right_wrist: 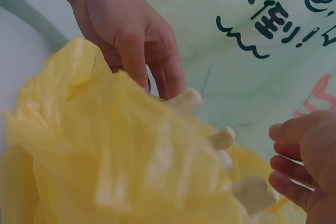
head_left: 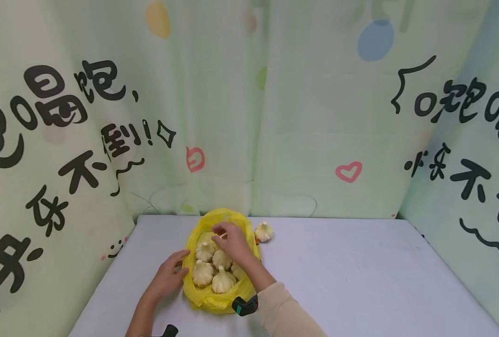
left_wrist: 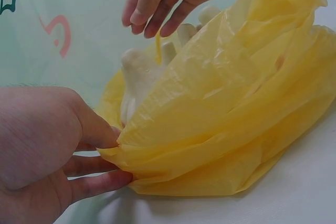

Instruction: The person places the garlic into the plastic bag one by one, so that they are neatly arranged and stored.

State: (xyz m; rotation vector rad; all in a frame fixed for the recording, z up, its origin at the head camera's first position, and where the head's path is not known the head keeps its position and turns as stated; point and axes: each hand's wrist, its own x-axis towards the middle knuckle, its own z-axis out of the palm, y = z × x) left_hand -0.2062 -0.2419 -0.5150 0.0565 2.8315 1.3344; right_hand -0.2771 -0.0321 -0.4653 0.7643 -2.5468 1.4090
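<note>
A yellow plastic bag [head_left: 221, 304] lies wide-mouthed on the white table, with several garlic bulbs [head_left: 223, 281] inside, their stems upward. My left hand [head_left: 169, 276] is at the bag's left side. In the left wrist view, the fingers [left_wrist: 102, 182] of this hand pinch the bag's edge, a fold of plastic lying between them. Over the far part of the bag hovers my right hand [head_left: 232, 241], fingers loosely bent and nothing between them. From the right wrist view, the right hand [right_wrist: 304, 156] appears beside the garlic stems [right_wrist: 186, 100], apart from them.
One loose garlic bulb [head_left: 264, 231] sits on the table [head_left: 342, 276] just right of the bag's far end. Behind the table hangs a pale green curtain [head_left: 300, 140] with printed lettering, and more curtain closes both sides.
</note>
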